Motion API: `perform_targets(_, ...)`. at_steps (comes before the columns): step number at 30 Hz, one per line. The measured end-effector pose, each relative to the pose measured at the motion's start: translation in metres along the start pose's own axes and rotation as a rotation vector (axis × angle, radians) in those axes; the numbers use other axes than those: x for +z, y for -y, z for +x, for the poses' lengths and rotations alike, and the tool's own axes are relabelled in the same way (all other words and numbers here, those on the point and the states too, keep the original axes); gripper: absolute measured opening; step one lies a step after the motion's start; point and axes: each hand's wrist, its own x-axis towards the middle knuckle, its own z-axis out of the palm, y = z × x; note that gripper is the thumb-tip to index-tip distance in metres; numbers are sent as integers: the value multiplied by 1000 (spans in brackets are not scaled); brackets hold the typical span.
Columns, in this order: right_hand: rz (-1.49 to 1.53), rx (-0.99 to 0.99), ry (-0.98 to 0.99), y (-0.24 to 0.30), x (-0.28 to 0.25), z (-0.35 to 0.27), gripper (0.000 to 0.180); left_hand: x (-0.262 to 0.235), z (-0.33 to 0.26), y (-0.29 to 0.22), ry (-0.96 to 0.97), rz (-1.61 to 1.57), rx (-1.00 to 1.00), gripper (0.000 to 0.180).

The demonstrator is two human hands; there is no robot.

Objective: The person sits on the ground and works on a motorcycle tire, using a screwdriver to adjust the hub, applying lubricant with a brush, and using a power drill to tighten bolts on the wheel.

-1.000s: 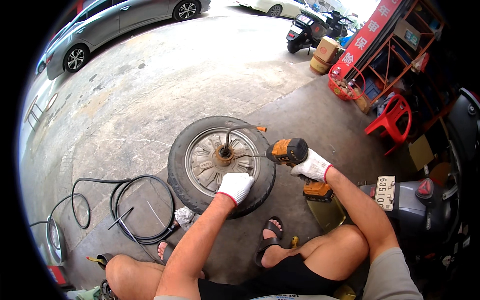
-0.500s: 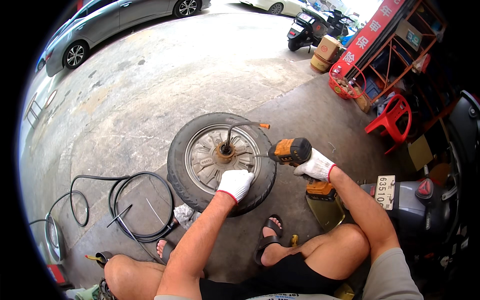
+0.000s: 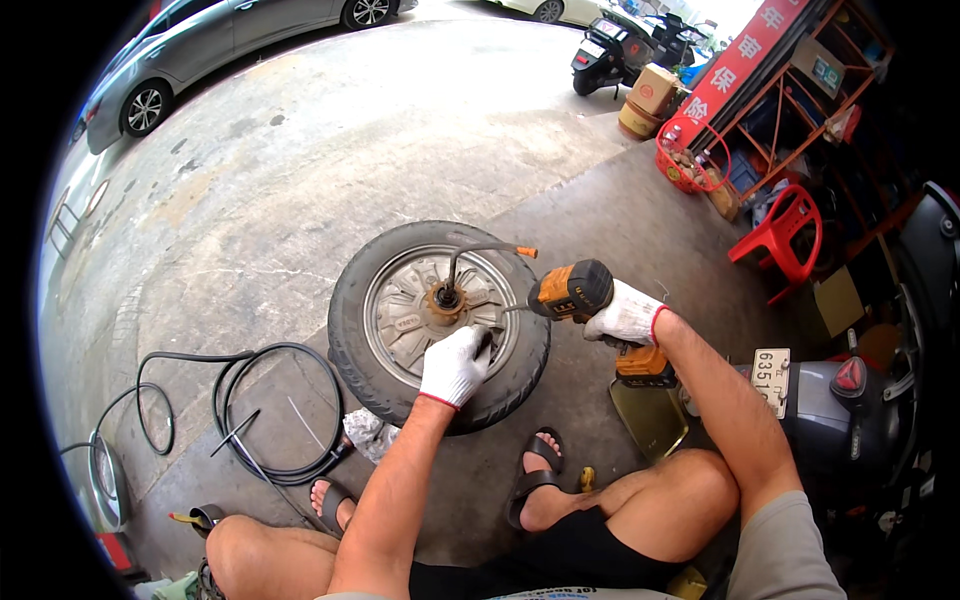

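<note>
A scooter wheel (image 3: 352, 285) with a black tyre and a silver hub lies flat on the ground before me. From its rusty centre rises a bent cable (image 3: 485, 247) with an orange end. My right hand (image 3: 628, 314), in a white glove, grips an orange and black cordless drill (image 3: 572, 290). The drill's thin bit points left, over the wheel's right rim. My left hand (image 3: 456, 364), also gloved, is closed over the near part of the hub. Something dark shows at its fingertips, too small to name.
Coiled black hose (image 3: 226, 410) lies at the left. Beside the right forearm are a shallow metal tray (image 3: 650, 415) and a scooter's rear (image 3: 830, 400). A red plastic chair (image 3: 790, 240), a red basket (image 3: 690, 172) and a shelf stand at the far right. Cars are parked beyond.
My left hand has shifted slightly up and turned, with its fingers now toward the right of the hub. The drill has tilted and moved slightly left and up.
</note>
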Motion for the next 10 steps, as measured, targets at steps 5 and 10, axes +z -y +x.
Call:
perform_targets(5, -179, 52, 107, 31, -30, 28, 14, 2, 4, -2, -18, -23, -79, 16)
perform_targets(10, -520, 32, 220, 67, -49, 47, 16, 1, 4, 0, 0, -31, -110, 17)
